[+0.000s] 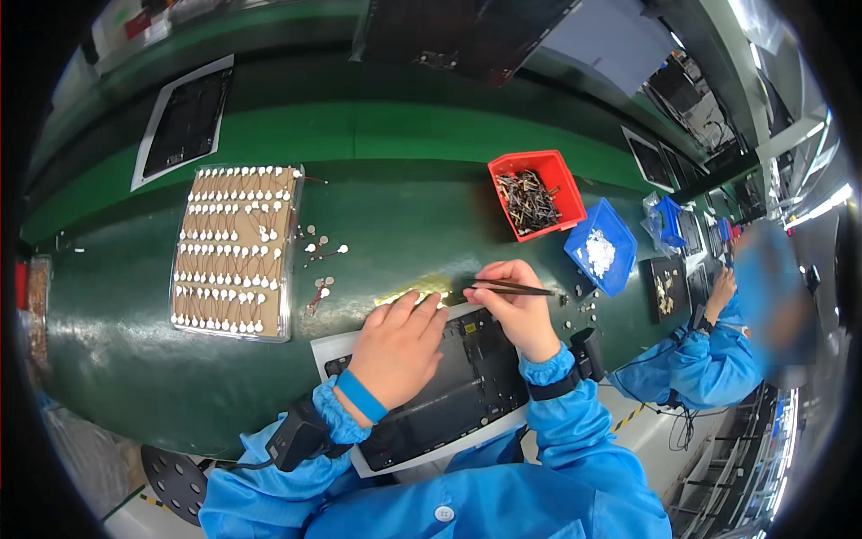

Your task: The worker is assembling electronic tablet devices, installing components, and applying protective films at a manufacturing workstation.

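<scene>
My right hand [519,310] pinches a pair of dark tweezers [521,287], which lie sideways across the fingers. My left hand [395,352] is palm down, its fingers stretched out toward a strip of shiny yellow film [409,289] on the bench. Whether the fingertips press on that film is hard to tell. Below both hands a flat black device panel [431,415] rests on a white sheet [328,346] at the bench's near edge. My left hand and wrist cover the panel's upper left part.
At left stands a clear tray [287,269] of white discs with brown wires; loose ones [323,293] lie beside it. A red bin [572,199] of small dark parts and a blue bin [626,235] of white pieces stand at right. A co-worker's hand [721,292] is farther right.
</scene>
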Tool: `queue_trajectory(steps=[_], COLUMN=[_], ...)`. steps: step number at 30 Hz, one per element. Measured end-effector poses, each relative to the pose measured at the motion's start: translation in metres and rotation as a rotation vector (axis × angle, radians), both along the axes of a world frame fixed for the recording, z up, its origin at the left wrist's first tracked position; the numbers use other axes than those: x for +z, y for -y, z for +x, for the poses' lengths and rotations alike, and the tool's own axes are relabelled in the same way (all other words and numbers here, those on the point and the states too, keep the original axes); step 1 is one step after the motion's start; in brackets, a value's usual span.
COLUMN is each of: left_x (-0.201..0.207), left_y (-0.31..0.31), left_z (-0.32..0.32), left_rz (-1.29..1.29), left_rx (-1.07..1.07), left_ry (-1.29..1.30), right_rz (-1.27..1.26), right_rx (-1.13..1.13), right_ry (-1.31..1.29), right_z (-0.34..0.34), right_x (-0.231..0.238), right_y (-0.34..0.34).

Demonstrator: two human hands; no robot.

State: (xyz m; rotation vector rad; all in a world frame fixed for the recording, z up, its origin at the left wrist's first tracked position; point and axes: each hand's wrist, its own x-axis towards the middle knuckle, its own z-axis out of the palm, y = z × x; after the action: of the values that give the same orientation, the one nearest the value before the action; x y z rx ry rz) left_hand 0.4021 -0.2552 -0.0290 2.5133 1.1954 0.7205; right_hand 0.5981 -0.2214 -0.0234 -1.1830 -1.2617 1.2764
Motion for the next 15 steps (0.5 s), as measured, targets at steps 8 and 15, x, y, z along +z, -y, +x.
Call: queue_trajectory(steps=[8, 15], left_x=[-0.003, -0.005], left_y=[-0.002, -0.005], left_z=[0.000, 0.002], left_rz=[-0.085, -0.090], left_rx=[0.010, 0.013], left_ry=[-0.020, -0.007], right_rz=[0.059, 0.088], right_rx=[-0.100, -0.096], right_ry=[0.055, 0.137], right_z=[-0.008, -0.007], right_x=[-0.022, -0.021], right_y=[-0.011, -0.010])
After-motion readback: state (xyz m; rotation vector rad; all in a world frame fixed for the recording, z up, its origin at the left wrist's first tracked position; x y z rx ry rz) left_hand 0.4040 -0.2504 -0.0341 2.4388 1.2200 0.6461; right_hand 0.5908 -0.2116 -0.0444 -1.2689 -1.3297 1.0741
